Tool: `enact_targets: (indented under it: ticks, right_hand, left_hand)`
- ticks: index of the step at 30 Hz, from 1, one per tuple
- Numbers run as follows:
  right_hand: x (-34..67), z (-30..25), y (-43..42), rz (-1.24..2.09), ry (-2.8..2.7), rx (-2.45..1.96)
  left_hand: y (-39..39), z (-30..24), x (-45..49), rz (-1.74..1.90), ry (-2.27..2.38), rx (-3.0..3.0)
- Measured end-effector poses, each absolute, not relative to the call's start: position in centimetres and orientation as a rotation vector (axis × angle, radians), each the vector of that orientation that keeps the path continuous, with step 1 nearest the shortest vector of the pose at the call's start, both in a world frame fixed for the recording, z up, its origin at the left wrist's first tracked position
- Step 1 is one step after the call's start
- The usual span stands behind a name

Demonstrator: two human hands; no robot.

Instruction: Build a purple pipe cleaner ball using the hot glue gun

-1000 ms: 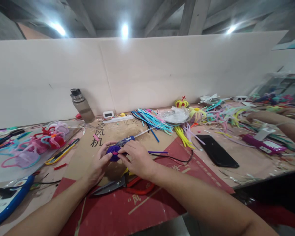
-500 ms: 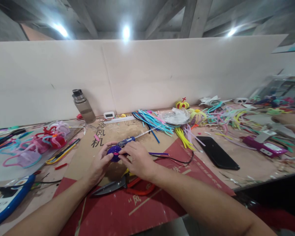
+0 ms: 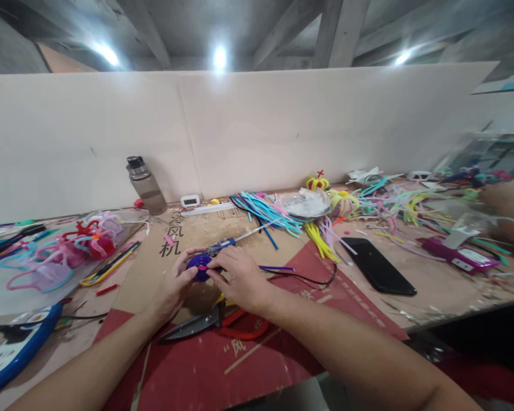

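A purple pipe-cleaner coil (image 3: 195, 262) with a magenta centre is held between both hands above the cardboard. My left hand (image 3: 177, 283) is closed around its left edge, the thumb resting on the front. On the other side, the fingers of my right hand (image 3: 239, 278) pinch the coil near its middle. Purple pipe-cleaner ends (image 3: 276, 268) stick out to the right from behind my right hand. Just beyond the coil lies a screwdriver (image 3: 219, 247) with a blue handle. Scissors (image 3: 191, 328) with red handles lie below my hands, partly hidden by my right wrist.
Cardboard (image 3: 278, 365) covers the table front. A phone (image 3: 379, 266) and a purple glue-gun-like tool (image 3: 462, 256) lie right, near another person's arm (image 3: 508, 214). Loose pipe cleaners (image 3: 269, 214) and a bottle (image 3: 145, 185) stand behind. Pipe-cleaner pieces (image 3: 64, 257) and a blue-white device (image 3: 21, 348) lie left.
My hands and the coil stay almost in the same place. At the far right, the other person's hand and arm have shifted.
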State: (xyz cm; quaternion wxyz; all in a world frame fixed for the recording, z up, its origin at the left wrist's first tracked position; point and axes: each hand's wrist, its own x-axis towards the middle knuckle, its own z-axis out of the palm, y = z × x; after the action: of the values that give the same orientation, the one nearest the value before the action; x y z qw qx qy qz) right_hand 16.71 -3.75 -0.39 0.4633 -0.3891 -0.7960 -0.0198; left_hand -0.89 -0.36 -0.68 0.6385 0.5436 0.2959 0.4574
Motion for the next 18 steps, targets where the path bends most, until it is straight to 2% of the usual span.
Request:
enact_targets:
  ticks: [18]
  right_hand:
    - [16.71,-0.33,-3.84,-0.088,-1.947,-0.933]
  left_hand:
    - [-0.16,-0.93,-1.12,1.04,0.677,1.252]
